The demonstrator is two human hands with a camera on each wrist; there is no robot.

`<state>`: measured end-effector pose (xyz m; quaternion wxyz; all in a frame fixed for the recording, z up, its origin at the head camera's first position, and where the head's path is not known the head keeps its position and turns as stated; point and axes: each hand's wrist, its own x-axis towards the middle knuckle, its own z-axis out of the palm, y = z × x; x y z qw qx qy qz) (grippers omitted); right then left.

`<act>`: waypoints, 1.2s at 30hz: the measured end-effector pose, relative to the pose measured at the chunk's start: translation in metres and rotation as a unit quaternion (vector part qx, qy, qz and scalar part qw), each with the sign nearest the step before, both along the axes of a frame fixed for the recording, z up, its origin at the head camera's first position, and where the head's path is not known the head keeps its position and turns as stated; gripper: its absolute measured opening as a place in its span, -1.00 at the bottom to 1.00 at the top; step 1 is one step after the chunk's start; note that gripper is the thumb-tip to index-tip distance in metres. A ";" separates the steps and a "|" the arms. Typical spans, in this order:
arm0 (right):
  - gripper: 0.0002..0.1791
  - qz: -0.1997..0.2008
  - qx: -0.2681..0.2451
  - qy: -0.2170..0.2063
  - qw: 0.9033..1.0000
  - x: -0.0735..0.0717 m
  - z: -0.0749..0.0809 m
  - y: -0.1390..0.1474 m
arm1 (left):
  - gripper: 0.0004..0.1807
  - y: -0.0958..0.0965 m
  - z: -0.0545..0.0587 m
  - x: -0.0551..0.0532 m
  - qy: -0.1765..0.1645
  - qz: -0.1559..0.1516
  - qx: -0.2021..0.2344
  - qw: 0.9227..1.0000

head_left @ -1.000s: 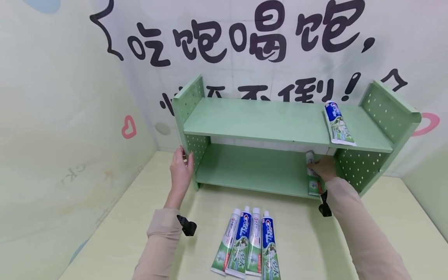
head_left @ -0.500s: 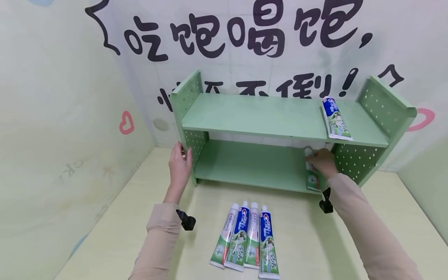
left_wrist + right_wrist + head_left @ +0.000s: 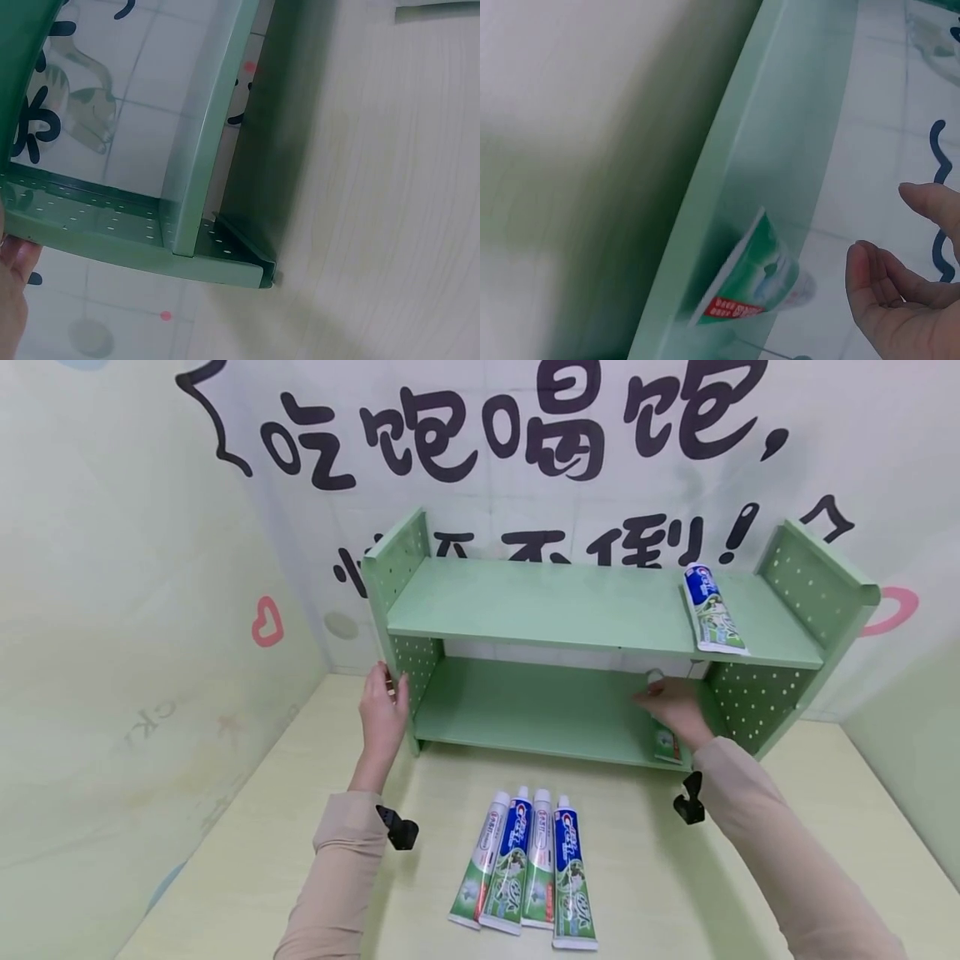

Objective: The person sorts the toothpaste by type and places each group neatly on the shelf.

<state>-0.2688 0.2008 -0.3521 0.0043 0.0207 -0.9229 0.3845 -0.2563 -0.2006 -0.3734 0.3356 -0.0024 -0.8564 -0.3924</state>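
A light green two-tier shelf (image 3: 525, 602) stands against the wall. On its lower board, toward the right, lies a white-and-green toothpaste tube (image 3: 665, 745), cap to the back. My right hand (image 3: 681, 708) hovers over this tube and hides its middle. In the right wrist view, thumb and fingers of the right hand (image 3: 907, 307) are spread with nothing between them, apart from the tube (image 3: 754, 274). My left hand (image 3: 384, 710) holds the shelf's left side panel (image 3: 135, 251) at its front edge, fingers on the outer side. A blue-and-green toothpaste tube (image 3: 712, 610) lies on the upper board's right part.
Several toothpaste tubes (image 3: 573, 877) lie side by side on the pale table (image 3: 645, 877) in front of the shelf, caps toward it. The dotted right side panel (image 3: 757, 702) stands close beside my right hand. Lettered walls (image 3: 480, 510) enclose the back and sides.
My right hand has let go of the white-and-green tube and shifted slightly, its fingers now apart from it. The left hand stays at the side panel. The head view has tilted slightly.
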 end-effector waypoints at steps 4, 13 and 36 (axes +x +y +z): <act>-0.55 0.002 0.010 -0.004 1.000 0.008 0.000 -0.006 | -0.68 0.000 0.000 0.000 -0.001 -0.002 0.005 1.000; -0.50 0.019 0.028 -0.018 0.999 0.017 -0.004 -0.018 | -0.71 -0.002 0.001 -0.002 0.002 -0.006 0.005 1.000; -0.40 0.037 -0.020 -0.095 0.995 0.046 -0.028 -0.041 | -0.71 -0.001 0.001 0.000 -0.002 -0.008 0.001 1.000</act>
